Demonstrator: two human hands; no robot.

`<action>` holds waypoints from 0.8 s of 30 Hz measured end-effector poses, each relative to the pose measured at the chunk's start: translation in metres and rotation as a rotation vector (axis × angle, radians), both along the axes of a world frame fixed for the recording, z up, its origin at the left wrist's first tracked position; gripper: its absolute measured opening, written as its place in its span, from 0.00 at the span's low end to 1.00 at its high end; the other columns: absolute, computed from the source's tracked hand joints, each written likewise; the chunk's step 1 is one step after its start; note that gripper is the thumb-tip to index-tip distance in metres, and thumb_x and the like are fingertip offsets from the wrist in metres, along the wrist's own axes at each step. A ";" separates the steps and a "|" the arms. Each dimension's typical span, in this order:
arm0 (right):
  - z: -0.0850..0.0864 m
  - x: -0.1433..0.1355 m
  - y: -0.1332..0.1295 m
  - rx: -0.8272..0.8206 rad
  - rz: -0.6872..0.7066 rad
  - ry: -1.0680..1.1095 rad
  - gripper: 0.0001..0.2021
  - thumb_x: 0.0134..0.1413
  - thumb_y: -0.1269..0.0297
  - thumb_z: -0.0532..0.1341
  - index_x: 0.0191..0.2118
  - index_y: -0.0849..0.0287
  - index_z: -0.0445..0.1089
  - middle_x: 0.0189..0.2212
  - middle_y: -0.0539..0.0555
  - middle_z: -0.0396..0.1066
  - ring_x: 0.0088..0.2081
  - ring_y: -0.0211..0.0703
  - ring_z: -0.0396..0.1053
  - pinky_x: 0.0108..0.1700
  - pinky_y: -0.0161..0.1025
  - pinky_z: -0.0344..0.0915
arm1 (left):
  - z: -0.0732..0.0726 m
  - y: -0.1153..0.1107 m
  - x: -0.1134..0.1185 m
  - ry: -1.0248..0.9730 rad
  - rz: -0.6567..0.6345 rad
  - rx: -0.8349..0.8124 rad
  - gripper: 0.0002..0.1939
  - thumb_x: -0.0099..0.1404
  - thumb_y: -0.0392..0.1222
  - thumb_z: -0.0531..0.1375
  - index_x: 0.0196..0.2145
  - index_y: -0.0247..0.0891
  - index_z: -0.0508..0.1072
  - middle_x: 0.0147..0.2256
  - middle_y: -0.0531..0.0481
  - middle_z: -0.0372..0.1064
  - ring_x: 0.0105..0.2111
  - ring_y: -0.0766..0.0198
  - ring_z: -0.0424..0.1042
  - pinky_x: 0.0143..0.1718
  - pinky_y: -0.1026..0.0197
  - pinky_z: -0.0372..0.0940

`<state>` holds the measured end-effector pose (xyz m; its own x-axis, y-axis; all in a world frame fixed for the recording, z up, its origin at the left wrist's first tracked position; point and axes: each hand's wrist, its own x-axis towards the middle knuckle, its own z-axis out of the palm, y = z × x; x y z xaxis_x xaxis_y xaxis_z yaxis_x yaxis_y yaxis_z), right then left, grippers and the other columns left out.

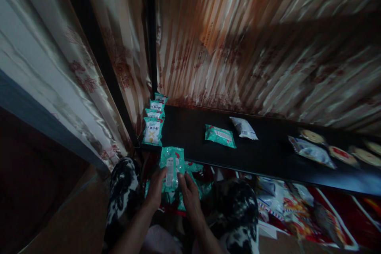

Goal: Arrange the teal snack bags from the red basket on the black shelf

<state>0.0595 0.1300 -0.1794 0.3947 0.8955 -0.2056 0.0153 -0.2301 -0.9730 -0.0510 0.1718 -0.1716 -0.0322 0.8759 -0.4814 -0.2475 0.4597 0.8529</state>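
Note:
Upright between my two hands is a green snack packet [172, 162], its back with a pale label facing me. My left hand [156, 186] grips its left edge, thumb on the front. On the right edge my right hand [189, 195] holds the same packet. Just beyond it, at the left end of the black shelf [187, 127], several green and white packets [152, 131] stand in a row one behind another. Below my hands a red box [149, 166] holds more green packets, partly hidden by my hands.
On the shelf lie a green packet [220, 135], a white packet [243, 128], another silvery packet [312, 152] and several round items. Pleated curtain [208, 47] hangs behind, with a dark post [151, 27] at left. Snack bags [297, 206] fill a tray below right.

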 end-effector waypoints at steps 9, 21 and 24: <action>0.013 0.000 0.001 0.075 0.019 -0.040 0.18 0.52 0.48 0.56 0.31 0.59 0.69 0.29 0.51 0.70 0.31 0.41 0.65 0.34 0.35 0.63 | 0.001 0.006 0.003 -0.119 -0.036 -0.035 0.23 0.55 0.58 0.60 0.39 0.37 0.76 0.45 0.44 0.74 0.48 0.56 0.70 0.50 0.57 0.63; 0.018 0.010 0.008 0.040 0.048 -0.025 0.23 0.47 0.45 0.60 0.42 0.59 0.73 0.42 0.57 0.75 0.43 0.52 0.71 0.45 0.44 0.67 | 0.000 0.021 0.007 -0.057 0.016 -0.051 0.27 0.49 0.60 0.63 0.39 0.35 0.75 0.44 0.41 0.73 0.47 0.52 0.70 0.49 0.53 0.63; 0.010 0.012 0.010 -0.012 -0.043 -0.096 0.27 0.44 0.42 0.60 0.43 0.60 0.73 0.40 0.56 0.76 0.41 0.51 0.71 0.42 0.43 0.67 | 0.003 0.022 0.007 -0.039 0.011 -0.015 0.24 0.48 0.57 0.64 0.38 0.35 0.75 0.44 0.42 0.73 0.48 0.53 0.70 0.50 0.54 0.62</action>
